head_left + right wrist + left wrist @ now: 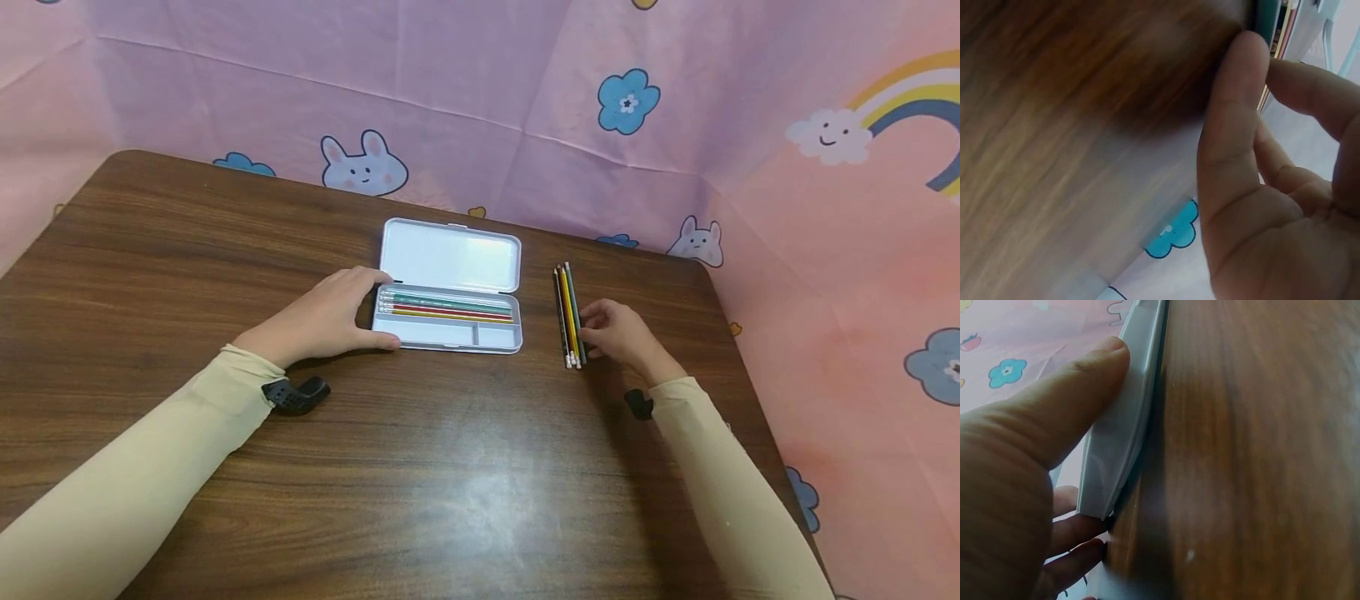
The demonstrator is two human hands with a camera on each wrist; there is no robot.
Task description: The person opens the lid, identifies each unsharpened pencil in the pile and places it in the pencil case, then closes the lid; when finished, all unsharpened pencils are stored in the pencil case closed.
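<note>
An open white pencil case (425, 334) lies on the table, its lid tipped back. Several pencils (450, 310), green, red and yellow, fill its long rear compartment. My left hand (322, 317) holds the case by its left end, thumb (1100, 375) against the front wall and fingers round toward the hinge side. To the right of the case, several pencils (567, 317) lie side by side, white erasers toward me. My right hand (618, 333) pinches the green pencil (1267, 22) on their right side between thumb and fingertip.
The brown wooden table (360, 500) reaches back to a pink and purple cloth (465, 108) with cartoon prints, which also rises along the right side. In the case's front row are a long tray and a small divided compartment (498, 337).
</note>
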